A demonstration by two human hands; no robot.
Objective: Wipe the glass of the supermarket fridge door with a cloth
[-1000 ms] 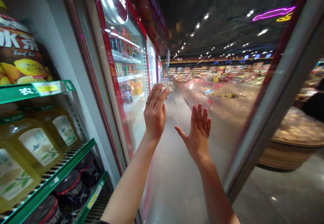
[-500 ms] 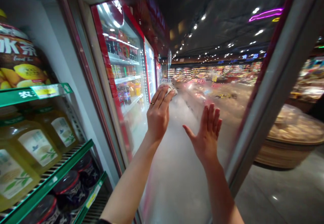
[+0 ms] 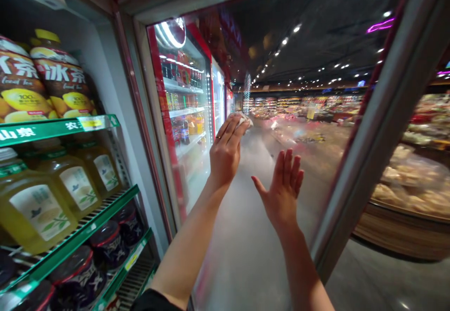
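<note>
My left hand [image 3: 227, 151] presses a small white cloth [image 3: 243, 120] flat against the inside of an open glass fridge door [image 3: 316, 67]; a ring shows on one finger. My right hand [image 3: 283, 189] lies flat on the same glass a little lower and to the right, fingers together and thumb out, holding nothing. The lower part of the glass is fogged. Only the edge of the cloth shows past my fingertips.
On the left, green fridge shelves [image 3: 70, 125] carry large yellow drink bottles [image 3: 38, 208] and dark bottle caps below. The door's grey metal frame [image 3: 386, 128] runs diagonally at right. Through the glass are more lit coolers [image 3: 186, 104] and store displays; a round display stand [image 3: 408, 208] is at right.
My view has lifted and turned slightly left, showing more of the upper shelf. Both hands stay on the glass, the cloth hand shifted a little right; the right hand barely moved.
</note>
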